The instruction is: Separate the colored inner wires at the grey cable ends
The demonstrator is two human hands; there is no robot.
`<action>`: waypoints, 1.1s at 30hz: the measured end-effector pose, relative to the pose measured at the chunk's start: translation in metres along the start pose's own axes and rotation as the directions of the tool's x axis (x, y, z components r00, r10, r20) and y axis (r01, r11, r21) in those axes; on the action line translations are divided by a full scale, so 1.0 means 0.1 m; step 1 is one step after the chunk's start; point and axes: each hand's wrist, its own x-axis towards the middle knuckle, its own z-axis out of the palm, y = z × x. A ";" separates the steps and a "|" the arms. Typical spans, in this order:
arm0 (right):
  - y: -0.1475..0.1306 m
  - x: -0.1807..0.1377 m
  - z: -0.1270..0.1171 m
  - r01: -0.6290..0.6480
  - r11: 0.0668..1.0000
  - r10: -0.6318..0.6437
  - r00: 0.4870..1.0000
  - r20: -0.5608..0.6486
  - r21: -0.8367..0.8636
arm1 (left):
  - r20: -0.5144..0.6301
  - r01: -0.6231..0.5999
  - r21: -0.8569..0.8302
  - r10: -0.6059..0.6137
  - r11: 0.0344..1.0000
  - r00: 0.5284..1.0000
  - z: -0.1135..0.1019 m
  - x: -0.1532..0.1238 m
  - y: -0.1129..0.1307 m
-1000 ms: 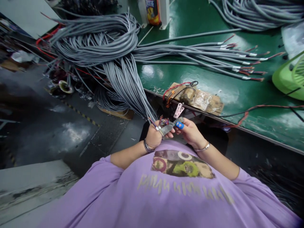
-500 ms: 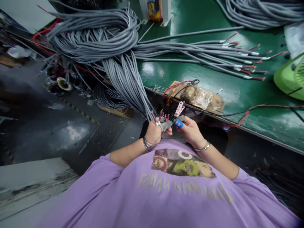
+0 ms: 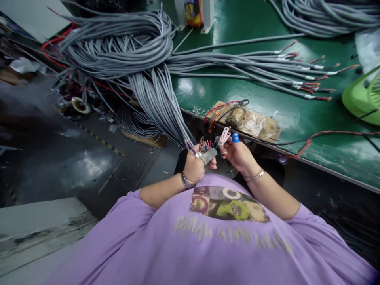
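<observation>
My left hand (image 3: 194, 164) is closed around the grey cable ends (image 3: 189, 143), its thumb in a grey wrap. Thin coloured wires (image 3: 206, 145) fan out above its fingers. Opposite it, my right hand (image 3: 240, 158) has a blue cover (image 3: 235, 137) on its raised thumb, which stands apart from the forefinger. A thin green wire (image 3: 220, 153) stretches from the left hand to the right hand's curled lower fingers, seemingly caught there. A pink clip (image 3: 225, 135) sits just above the right fingers and hides part of them.
Coiled grey cables (image 3: 118, 47) lie at the back left, with stripped cable ends (image 3: 314, 85) across the green bench (image 3: 297, 114). A taped wooden block (image 3: 255, 124) sits at the bench edge. A green fan-like object (image 3: 363, 97) stands right.
My right hand has turned, its thumb lifting up and away from the forefinger. A green wire now stretches between my hands. My left hand keeps its hold, barely moved.
</observation>
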 end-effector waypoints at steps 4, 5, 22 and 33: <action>-0.01 0.05 0.02 0.194 0.972 -0.206 0.975 -0.083 -0.134 | -0.003 -0.010 0.013 0.010 1.000 1.000 0.04 0.02 0.01; 0.00 0.06 0.02 0.243 0.954 -0.266 0.955 -0.128 -0.173 | -0.009 -0.009 0.021 0.009 1.000 1.000 0.04 0.02 0.01; -0.02 0.15 0.20 0.071 0.982 -0.046 0.988 -0.144 0.176 | 0.022 -0.022 0.117 0.020 0.993 1.000 0.02 0.06 -0.05; 0.10 -0.06 -0.02 -0.137 0.988 0.127 0.983 0.129 0.075 | -0.023 -0.030 0.102 0.033 0.994 0.999 -0.10 -0.01 -0.06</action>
